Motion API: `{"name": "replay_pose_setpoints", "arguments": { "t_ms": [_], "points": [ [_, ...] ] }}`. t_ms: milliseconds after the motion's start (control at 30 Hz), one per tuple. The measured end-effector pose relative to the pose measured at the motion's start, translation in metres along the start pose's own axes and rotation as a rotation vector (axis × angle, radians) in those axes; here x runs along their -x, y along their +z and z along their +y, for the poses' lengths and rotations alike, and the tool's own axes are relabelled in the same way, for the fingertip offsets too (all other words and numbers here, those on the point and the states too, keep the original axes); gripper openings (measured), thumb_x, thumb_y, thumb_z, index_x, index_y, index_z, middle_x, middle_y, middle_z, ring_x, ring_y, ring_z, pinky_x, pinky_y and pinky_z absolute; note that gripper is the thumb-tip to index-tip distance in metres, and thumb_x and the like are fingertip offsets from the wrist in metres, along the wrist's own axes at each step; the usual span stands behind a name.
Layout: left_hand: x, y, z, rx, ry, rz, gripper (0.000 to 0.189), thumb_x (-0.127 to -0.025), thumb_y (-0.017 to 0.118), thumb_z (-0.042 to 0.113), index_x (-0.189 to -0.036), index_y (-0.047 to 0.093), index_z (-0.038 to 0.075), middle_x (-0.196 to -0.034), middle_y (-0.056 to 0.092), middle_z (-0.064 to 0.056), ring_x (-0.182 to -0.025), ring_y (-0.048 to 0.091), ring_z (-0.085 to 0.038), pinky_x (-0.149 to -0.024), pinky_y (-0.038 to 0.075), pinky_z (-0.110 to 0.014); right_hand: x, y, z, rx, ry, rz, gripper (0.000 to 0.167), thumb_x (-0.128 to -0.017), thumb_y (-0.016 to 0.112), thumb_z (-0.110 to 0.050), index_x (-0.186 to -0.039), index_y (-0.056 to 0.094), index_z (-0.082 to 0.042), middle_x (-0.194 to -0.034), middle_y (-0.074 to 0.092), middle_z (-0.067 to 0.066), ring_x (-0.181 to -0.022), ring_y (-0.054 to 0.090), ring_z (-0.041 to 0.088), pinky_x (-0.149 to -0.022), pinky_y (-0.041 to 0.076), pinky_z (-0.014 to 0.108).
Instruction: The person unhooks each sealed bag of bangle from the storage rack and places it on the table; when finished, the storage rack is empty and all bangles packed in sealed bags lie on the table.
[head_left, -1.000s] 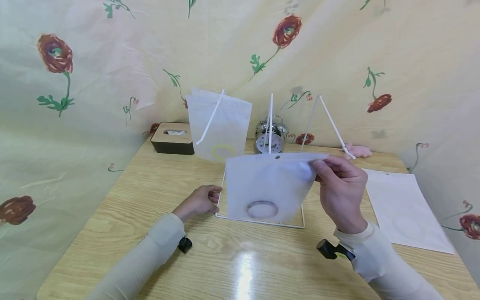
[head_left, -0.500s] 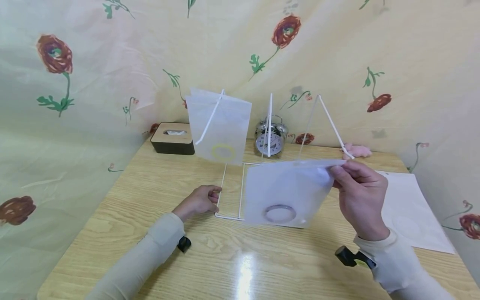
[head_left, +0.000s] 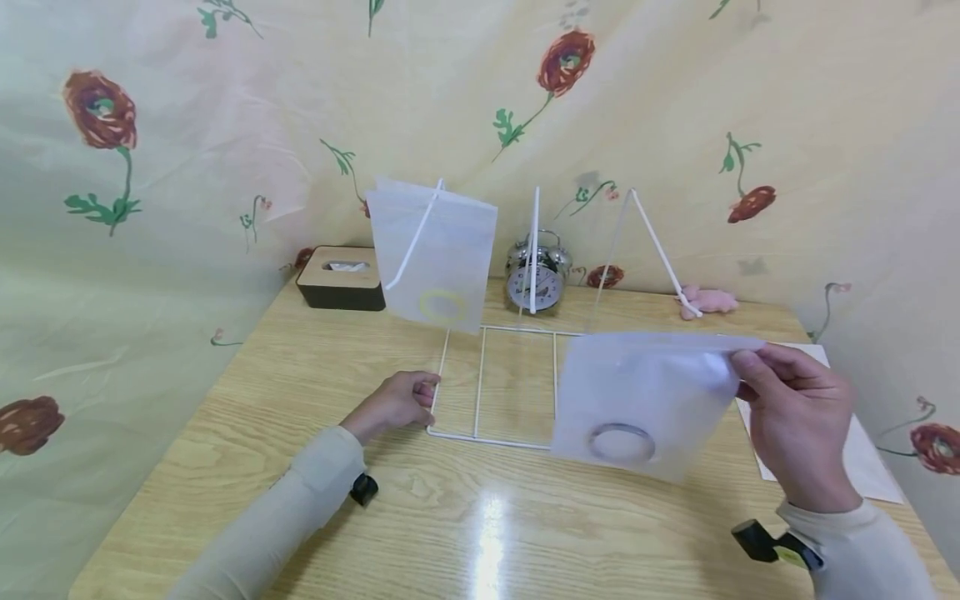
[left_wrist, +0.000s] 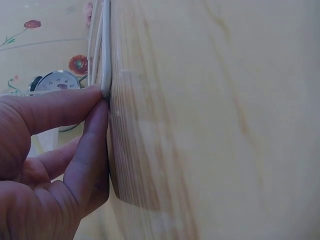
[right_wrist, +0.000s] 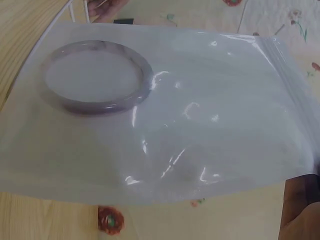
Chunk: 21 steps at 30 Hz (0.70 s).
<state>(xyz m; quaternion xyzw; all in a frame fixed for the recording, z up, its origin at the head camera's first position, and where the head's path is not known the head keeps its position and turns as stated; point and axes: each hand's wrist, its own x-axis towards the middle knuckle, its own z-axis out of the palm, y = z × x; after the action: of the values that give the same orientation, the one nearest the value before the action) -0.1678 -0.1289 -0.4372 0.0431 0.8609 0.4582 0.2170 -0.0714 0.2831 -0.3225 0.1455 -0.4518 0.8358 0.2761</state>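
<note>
My left hand (head_left: 393, 402) pinches the near left corner of the white wire rack's base (head_left: 510, 442) between thumb and fingers. In the left wrist view, the thumb and a finger meet at the white wire (left_wrist: 106, 60). My right hand (head_left: 802, 417) pinches the top right corner of a translucent zip bag (head_left: 652, 387), right of the rack's middle prong. A pale purple-grey bangle (right_wrist: 107, 106) lies low inside that bag. On the rack's left prong (head_left: 415, 246) hang zip bags (head_left: 457, 242), the front one showing a yellow ring (head_left: 442, 292).
Behind the rack stand a tissue box (head_left: 341, 296), a twin-bell alarm clock (head_left: 534, 287) and a small pink toy (head_left: 712, 300). A flat white bag (head_left: 870, 458) lies on the table at the right, partly behind my right hand. The rack's right prong (head_left: 660, 242) juts toward me.
My right hand has carried the zip bag rightward and slightly down, away from the rack's middle prong, uncovering more of the base. My left hand has stayed at the rack's corner.
</note>
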Motion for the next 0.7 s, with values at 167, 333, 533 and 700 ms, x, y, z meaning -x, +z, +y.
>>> {"name": "replay_pose_setpoints", "arguments": {
  "t_ms": [167, 333, 533, 700],
  "points": [
    [0.001, -0.002, -0.002, 0.01, -0.006, 0.002, 0.075, -0.074, 0.079, -0.012, -0.142, 0.054, 0.004, -0.111, 0.059, -0.007, -0.101, 0.059, -0.02, -0.084, 0.056, -0.029, 0.0, -0.02, -0.014, 0.008, 0.039, 0.055, 0.017, -0.085, 0.055, 0.03, -0.101, 0.061, 0.028, -0.089, 0.072, 0.025, -0.077, 0.073, 0.027, -0.064, 0.061, 0.034],
    [0.003, 0.0, -0.006, 0.035, -0.02, 0.001, 0.076, -0.074, 0.078, -0.013, -0.143, 0.053, 0.005, -0.111, 0.058, -0.007, -0.1, 0.059, -0.02, -0.082, 0.056, -0.028, -0.004, -0.043, -0.026, 0.075, 0.105, 0.071, 0.023, -0.087, 0.054, 0.027, -0.107, 0.065, 0.023, -0.094, 0.074, 0.021, -0.08, 0.074, 0.024, -0.065, 0.06, 0.032],
    [0.004, 0.001, -0.006, 0.045, -0.033, 0.013, 0.076, -0.074, 0.078, -0.013, -0.144, 0.054, 0.006, -0.111, 0.057, -0.007, -0.099, 0.058, -0.02, -0.081, 0.056, -0.027, -0.019, -0.07, -0.035, 0.292, 0.259, 0.09, 0.025, -0.091, 0.063, 0.01, -0.114, 0.071, 0.008, -0.099, 0.076, 0.006, -0.082, 0.074, 0.013, -0.066, 0.059, 0.025],
    [0.002, -0.001, -0.005, 0.03, -0.023, 0.02, 0.076, -0.074, 0.078, -0.013, -0.143, 0.054, 0.005, -0.11, 0.058, -0.007, -0.1, 0.059, -0.02, -0.082, 0.056, -0.027, -0.033, -0.089, -0.032, 0.379, 0.363, 0.105, 0.021, -0.09, 0.069, -0.001, -0.11, 0.076, -0.002, -0.098, 0.074, -0.002, -0.078, 0.072, 0.009, -0.062, 0.059, 0.023]
  ]
}}
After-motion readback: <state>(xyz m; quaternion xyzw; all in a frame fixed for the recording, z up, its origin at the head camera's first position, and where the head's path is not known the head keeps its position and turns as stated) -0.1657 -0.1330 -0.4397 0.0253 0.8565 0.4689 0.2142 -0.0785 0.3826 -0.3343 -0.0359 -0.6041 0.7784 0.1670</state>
